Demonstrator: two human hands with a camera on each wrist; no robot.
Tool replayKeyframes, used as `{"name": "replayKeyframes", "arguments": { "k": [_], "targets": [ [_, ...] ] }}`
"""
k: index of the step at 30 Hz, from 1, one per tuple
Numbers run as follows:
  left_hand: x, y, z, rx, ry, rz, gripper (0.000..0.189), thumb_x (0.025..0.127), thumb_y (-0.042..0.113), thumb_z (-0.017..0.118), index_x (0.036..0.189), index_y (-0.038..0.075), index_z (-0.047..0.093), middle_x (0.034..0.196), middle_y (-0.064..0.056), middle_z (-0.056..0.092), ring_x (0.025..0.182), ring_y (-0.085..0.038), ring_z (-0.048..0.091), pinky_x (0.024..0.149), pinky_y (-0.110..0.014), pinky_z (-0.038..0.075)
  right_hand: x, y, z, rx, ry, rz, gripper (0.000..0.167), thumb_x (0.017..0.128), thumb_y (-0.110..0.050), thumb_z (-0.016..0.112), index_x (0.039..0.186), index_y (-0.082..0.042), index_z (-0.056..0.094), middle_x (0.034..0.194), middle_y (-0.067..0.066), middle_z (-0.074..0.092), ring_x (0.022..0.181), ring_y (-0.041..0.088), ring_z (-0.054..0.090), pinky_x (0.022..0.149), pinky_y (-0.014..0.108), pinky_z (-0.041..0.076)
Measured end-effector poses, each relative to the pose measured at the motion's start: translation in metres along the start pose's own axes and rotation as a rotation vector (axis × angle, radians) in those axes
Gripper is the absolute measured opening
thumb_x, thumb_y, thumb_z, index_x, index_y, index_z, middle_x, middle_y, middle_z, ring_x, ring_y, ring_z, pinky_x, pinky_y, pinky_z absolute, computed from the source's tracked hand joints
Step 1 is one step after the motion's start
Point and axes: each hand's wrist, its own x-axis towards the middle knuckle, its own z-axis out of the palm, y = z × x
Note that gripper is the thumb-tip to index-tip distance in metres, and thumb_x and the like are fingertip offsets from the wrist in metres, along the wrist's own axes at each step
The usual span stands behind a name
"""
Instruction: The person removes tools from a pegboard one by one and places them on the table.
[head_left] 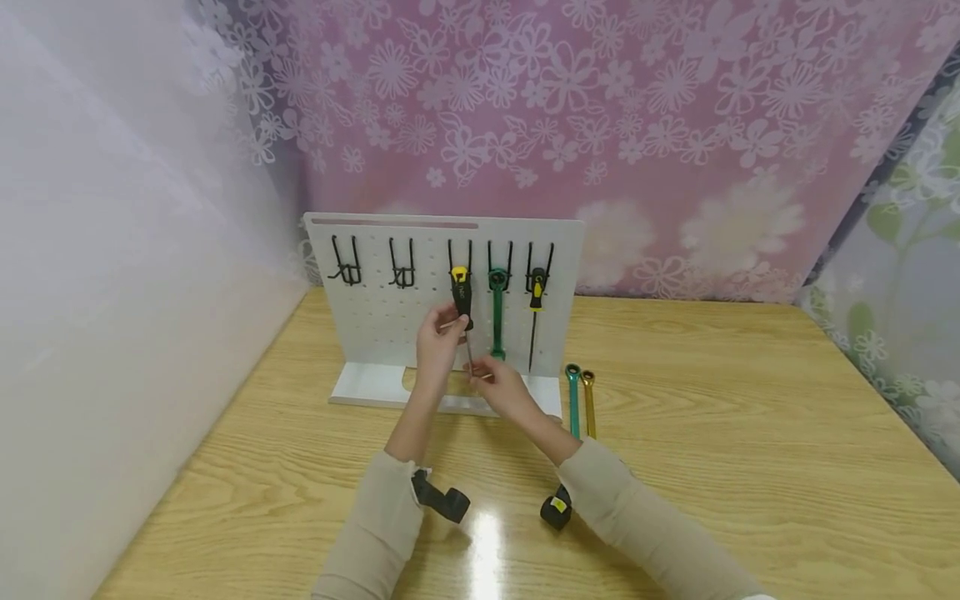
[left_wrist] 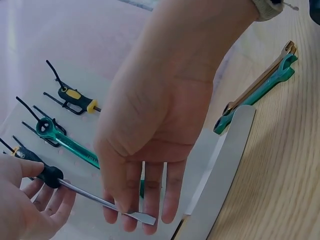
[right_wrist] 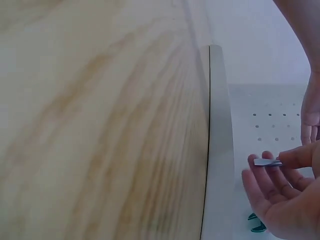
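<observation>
A flat-blade screwdriver (head_left: 462,300) with a black and yellow handle stands in front of the middle hook of the white pegboard (head_left: 375,325), its handle end up at the hook. My left hand (head_left: 441,337) grips the lower handle with thumb and fingers. Lower down, my right hand (head_left: 501,387) pinches the metal shaft (left_wrist: 90,194) near its tip; the flat blade (right_wrist: 267,162) pokes out past the fingers in the right wrist view. Whether the handle bears on the hook I cannot tell. Just right hang a green ratchet wrench (head_left: 497,317) and a smaller screwdriver (head_left: 537,292).
Two bare black hooks, the left one (head_left: 347,271) and its neighbour (head_left: 402,273), project from the board. On the wooden table (head_left: 720,400), a teal wrench (head_left: 573,400) and a gold wrench (head_left: 589,400) lie beside the board's right end. A white wall (head_left: 150,250) rises at left.
</observation>
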Motion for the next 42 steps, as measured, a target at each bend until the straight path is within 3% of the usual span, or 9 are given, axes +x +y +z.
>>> {"name": "replayKeyframes", "arguments": {
  "k": [10, 20, 28, 35, 42],
  "targets": [
    [-0.009, 0.003, 0.003, -0.120, 0.015, 0.071, 0.036, 0.088, 0.001, 0.059, 0.123, -0.002, 0.049, 0.113, -0.016, 0.056, 0.102, -0.026, 0.055, 0.086, -0.030, 0.047, -0.018, -0.005, -0.006, 0.111, -0.007, -0.053, 0.024, 0.088, 0.009, 0.049, 0.111, 0.008, 0.055, 0.093, 0.025, 0.059, 0.078, 0.033, 0.061, 0.067, 0.041, 0.054],
    [-0.020, 0.012, 0.002, -0.157, 0.025, 0.118, 0.038, 0.088, 0.000, 0.059, 0.124, 0.000, 0.049, 0.112, -0.016, 0.057, 0.099, -0.025, 0.055, 0.086, -0.031, 0.046, -0.029, -0.017, -0.009, 0.142, -0.015, -0.084, 0.022, 0.088, 0.008, 0.052, 0.110, 0.008, 0.055, 0.087, 0.021, 0.060, 0.077, 0.036, 0.061, 0.067, 0.045, 0.053],
    [-0.029, 0.024, 0.001, -0.182, 0.017, 0.105, 0.037, 0.088, -0.001, 0.059, 0.124, 0.001, 0.049, 0.111, -0.014, 0.057, 0.097, -0.024, 0.056, 0.086, -0.030, 0.046, -0.037, -0.026, -0.013, 0.120, -0.047, -0.092, 0.023, 0.089, 0.008, 0.051, 0.111, 0.007, 0.056, 0.086, 0.014, 0.062, 0.075, 0.030, 0.061, 0.068, 0.045, 0.053],
    [-0.039, 0.035, -0.001, -0.200, 0.000, 0.077, 0.038, 0.088, -0.002, 0.059, 0.124, 0.001, 0.049, 0.112, -0.016, 0.056, 0.098, -0.025, 0.056, 0.087, -0.030, 0.046, -0.049, -0.038, -0.019, 0.149, -0.097, -0.109, 0.025, 0.090, 0.006, 0.050, 0.114, 0.008, 0.055, 0.088, 0.017, 0.061, 0.077, 0.036, 0.060, 0.066, 0.041, 0.053],
    [-0.045, 0.043, -0.003, -0.195, -0.019, 0.040, 0.039, 0.088, 0.001, 0.059, 0.126, 0.003, 0.048, 0.113, -0.015, 0.056, 0.099, -0.025, 0.056, 0.088, -0.031, 0.045, -0.057, -0.048, -0.022, 0.180, -0.153, -0.100, 0.024, 0.091, 0.006, 0.050, 0.114, 0.007, 0.054, 0.090, 0.018, 0.060, 0.079, 0.034, 0.060, 0.068, 0.038, 0.054]
  ]
}}
